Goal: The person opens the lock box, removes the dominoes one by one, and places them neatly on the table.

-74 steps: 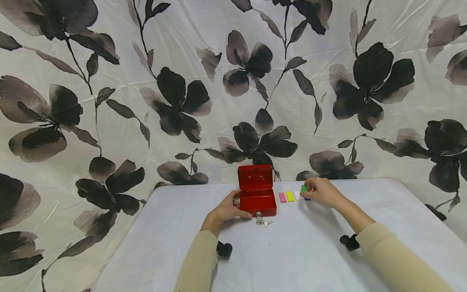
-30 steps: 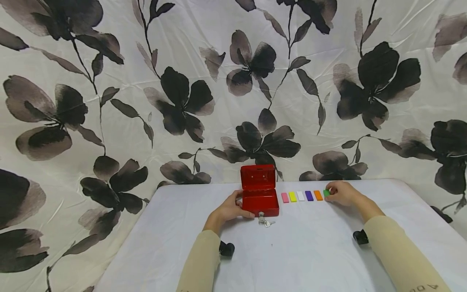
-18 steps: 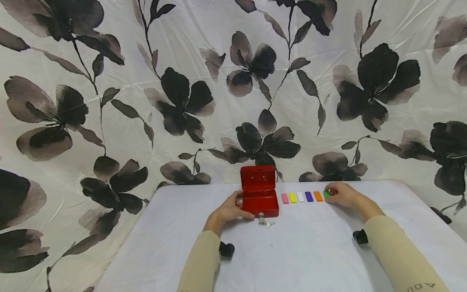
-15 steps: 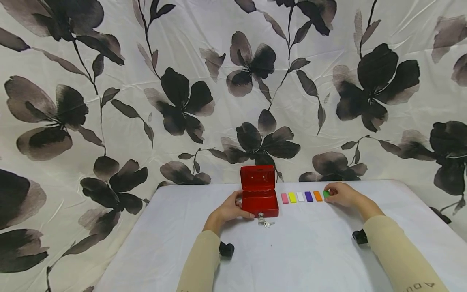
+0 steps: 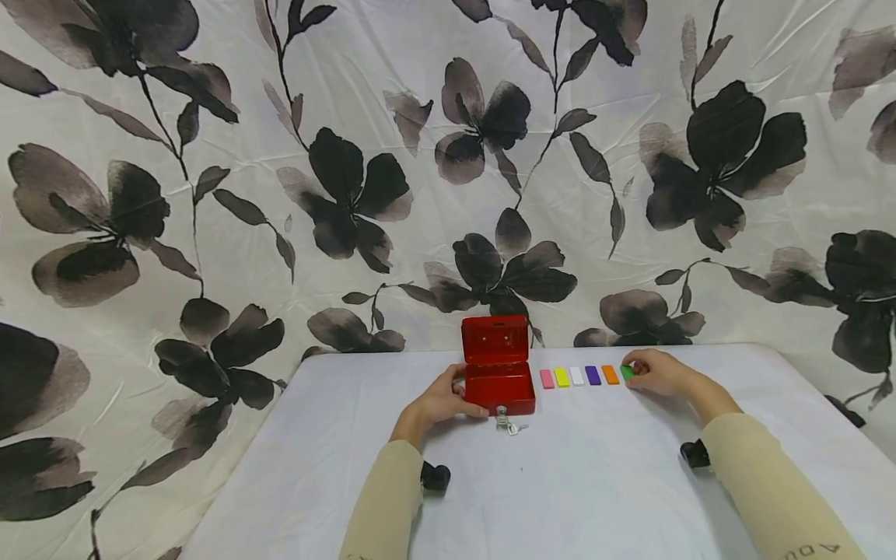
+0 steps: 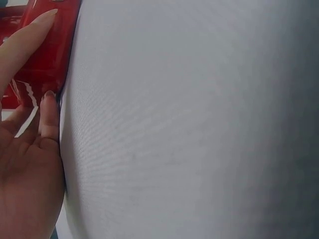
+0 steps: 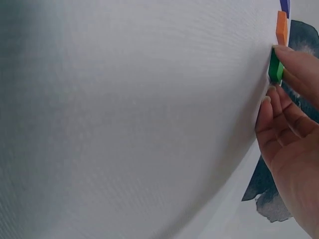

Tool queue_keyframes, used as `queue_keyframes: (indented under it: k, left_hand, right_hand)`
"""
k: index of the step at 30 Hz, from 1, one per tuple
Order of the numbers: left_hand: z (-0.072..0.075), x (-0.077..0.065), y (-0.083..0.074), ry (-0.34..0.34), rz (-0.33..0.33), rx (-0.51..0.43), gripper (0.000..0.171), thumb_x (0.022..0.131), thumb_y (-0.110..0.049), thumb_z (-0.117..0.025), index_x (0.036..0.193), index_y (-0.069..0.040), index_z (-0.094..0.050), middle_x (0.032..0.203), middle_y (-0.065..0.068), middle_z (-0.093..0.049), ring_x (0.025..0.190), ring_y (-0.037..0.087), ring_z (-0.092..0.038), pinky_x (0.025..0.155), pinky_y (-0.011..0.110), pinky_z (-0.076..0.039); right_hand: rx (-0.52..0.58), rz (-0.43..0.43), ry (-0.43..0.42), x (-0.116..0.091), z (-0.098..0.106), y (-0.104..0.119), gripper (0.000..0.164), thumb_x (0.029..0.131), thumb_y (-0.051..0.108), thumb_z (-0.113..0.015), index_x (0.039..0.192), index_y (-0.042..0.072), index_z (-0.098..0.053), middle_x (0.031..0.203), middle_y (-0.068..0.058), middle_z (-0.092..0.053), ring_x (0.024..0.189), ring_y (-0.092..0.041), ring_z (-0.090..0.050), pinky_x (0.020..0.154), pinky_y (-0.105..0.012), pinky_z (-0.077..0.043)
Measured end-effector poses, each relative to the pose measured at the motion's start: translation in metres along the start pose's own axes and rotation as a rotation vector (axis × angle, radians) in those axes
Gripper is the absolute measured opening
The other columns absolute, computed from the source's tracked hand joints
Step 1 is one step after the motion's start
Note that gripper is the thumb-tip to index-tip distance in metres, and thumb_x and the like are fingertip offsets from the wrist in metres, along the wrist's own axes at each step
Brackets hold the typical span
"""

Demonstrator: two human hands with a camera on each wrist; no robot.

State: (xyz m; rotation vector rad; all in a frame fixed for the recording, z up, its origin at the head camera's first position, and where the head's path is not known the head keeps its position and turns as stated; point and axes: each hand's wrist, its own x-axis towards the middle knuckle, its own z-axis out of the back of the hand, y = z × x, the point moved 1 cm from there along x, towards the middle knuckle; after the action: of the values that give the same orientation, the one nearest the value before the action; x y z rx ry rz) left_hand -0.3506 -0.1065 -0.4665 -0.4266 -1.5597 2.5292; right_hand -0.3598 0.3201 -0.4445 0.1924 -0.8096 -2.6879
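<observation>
A red cash box (image 5: 500, 391) stands with its lid up on the white table. My left hand (image 5: 435, 402) grips its left side, thumb (image 6: 27, 40) along the front wall and fingers at the side, as the left wrist view shows. At the right end of a row of small coloured blocks, my right hand (image 5: 656, 373) pinches a green block (image 7: 275, 68) between thumb and fingers, close to the cloth. The orange block (image 5: 610, 375) is just left of it. Farther left come the purple (image 5: 593, 376), white (image 5: 577, 376), yellow (image 5: 561, 378) and pink (image 5: 547, 379) blocks.
Keys (image 5: 514, 428) hang at the lock on the front of the box and reach the cloth. A flower-printed sheet (image 5: 392, 78) hangs behind the table (image 5: 560, 498). Black wrist cameras (image 5: 435, 477) sit by both sleeves.
Since the earliest frame, my right hand has carried the green block rightward, from over the purple block to the row's right end, uncovering the orange block. My left hand stays on the box.
</observation>
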Motion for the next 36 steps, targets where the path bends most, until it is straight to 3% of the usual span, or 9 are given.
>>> queue_keyframes:
  k: [9, 21, 27, 36]
  left_hand:
    - [0.0017, 0.0024, 0.0017, -0.012, 0.007, 0.019, 0.1, 0.074, -0.023, -0.094, 0.154, -0.009, -0.036, 0.12, 0.009, -0.057, 0.108, 0.027, -0.051, 0.106, 0.053, -0.045]
    - [0.002, 0.0007, -0.0011, -0.009, 0.001, 0.003, 0.102, 0.073, -0.022, -0.094, 0.155, -0.012, -0.035, 0.13, 0.009, -0.055, 0.107, 0.027, -0.051, 0.107, 0.052, -0.046]
    - [0.0013, 0.0034, 0.0012, -0.001, 0.004, 0.005, 0.102, 0.073, -0.023, -0.094, 0.155, -0.009, -0.035, 0.122, 0.01, -0.056, 0.108, 0.027, -0.051, 0.107, 0.053, -0.045]
    - [-0.0008, 0.0039, 0.0023, -0.007, 0.007, -0.002, 0.102, 0.072, -0.022, -0.095, 0.155, -0.01, -0.036, 0.127, 0.01, -0.056, 0.108, 0.027, -0.051, 0.105, 0.052, -0.046]
  right_hand:
    - [-0.021, 0.075, -0.017, 0.003, -0.0025, 0.0018, 0.034, 0.092, 0.006, -0.072, 0.12, -0.009, -0.061, 0.088, -0.007, -0.052, 0.085, -0.022, -0.048, 0.076, -0.037, -0.042]
    - [-0.031, 0.062, -0.023, 0.0065, -0.0016, 0.0017, 0.035, 0.092, 0.006, -0.069, 0.121, -0.012, -0.059, 0.083, -0.005, -0.049, 0.081, -0.022, -0.047, 0.074, -0.036, -0.039]
    - [-0.031, 0.045, -0.014, 0.0058, -0.0022, -0.0006, 0.035, 0.093, 0.007, -0.07, 0.122, -0.011, -0.059, 0.084, -0.006, -0.049, 0.082, -0.022, -0.047, 0.075, -0.037, -0.04]
    - [-0.008, -0.015, -0.003, 0.002, -0.0014, -0.0033, 0.053, 0.091, 0.011, -0.075, 0.132, -0.014, -0.052, 0.092, -0.011, -0.055, 0.086, -0.025, -0.052, 0.082, -0.042, -0.048]
